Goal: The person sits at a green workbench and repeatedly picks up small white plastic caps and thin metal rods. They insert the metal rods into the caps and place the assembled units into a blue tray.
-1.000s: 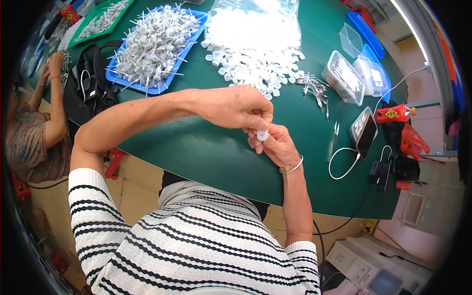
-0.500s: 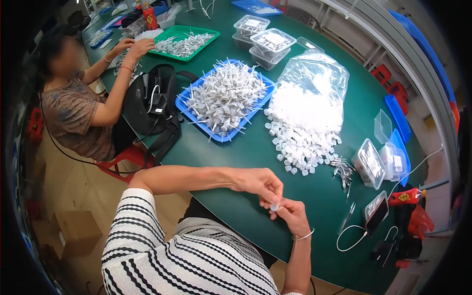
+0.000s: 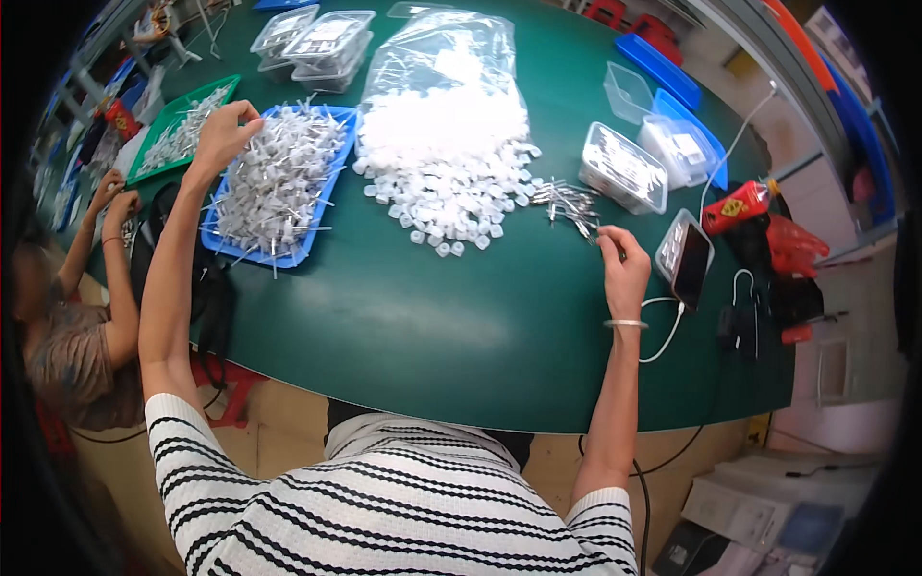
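Note:
My left hand (image 3: 228,134) is over the far left part of a blue tray (image 3: 305,252), its fingers curled together; whatever they hold, if anything, is hidden. Heaped in that tray are white plastic caps with thin metal pins (image 3: 279,182) sticking out. Off to the right, my right hand (image 3: 626,269) pinches the near end of a thin metal pin at the edge of a small loose pile of metal pins (image 3: 567,200). Left of this pile spreads a mound of small white translucent plastic caps (image 3: 442,182), spilling from a clear plastic bag (image 3: 442,58).
A green tray (image 3: 182,130) of similar pieces lies far left, beside a co-worker (image 3: 82,331). Lidded clear boxes (image 3: 327,48) stand at the back. Toward the right are a box of metal parts (image 3: 622,168), a phone (image 3: 691,267) with a white cable, and a red bottle (image 3: 740,206).
My hands, together before at a small white cap, have parted. The left has gone to the blue tray, the right to the metal pins. The whole view has swung to the right.

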`<state>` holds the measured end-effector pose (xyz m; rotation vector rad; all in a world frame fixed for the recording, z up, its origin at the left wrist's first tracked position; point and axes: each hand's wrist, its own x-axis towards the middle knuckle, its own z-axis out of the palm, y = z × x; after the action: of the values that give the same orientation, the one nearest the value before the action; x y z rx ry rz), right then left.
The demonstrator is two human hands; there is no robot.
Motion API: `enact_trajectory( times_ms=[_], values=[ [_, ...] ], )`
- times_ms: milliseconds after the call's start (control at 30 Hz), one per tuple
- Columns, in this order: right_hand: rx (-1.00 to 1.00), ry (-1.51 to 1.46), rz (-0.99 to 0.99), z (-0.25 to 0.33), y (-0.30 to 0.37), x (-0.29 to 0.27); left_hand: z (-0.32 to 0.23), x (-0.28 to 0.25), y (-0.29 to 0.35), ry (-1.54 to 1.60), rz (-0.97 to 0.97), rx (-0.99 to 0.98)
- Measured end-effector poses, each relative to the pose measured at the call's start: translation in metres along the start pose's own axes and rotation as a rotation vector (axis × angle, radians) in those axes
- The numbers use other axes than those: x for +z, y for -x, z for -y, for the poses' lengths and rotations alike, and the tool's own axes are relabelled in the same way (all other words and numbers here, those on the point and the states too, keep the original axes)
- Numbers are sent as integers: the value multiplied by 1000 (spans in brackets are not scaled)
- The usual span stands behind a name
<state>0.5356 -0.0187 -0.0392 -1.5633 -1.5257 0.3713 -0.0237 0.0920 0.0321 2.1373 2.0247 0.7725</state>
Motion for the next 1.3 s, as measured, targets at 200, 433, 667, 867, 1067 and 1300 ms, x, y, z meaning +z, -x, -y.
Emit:
enact_trajectory(
  times_ms=[200,433,667,867,1067,1300],
  values=[
    [-199,390,52,7,-20,41,-1,0,-5,25,0,9],
    [-129,733,232,19,-27,63,-142,25,71,338,42,355],
    [-79,722,431,41,22,11,-209,128,127,314,54,685],
    [285,-326,509,52,28,-9,-224,175,111,116,-48,798],
    [403,-1079,537,48,32,16,-232,140,144,807,328,274],
    [628,-1398,536,57,48,50,-228,141,163,1466,708,-250]
  ],
)
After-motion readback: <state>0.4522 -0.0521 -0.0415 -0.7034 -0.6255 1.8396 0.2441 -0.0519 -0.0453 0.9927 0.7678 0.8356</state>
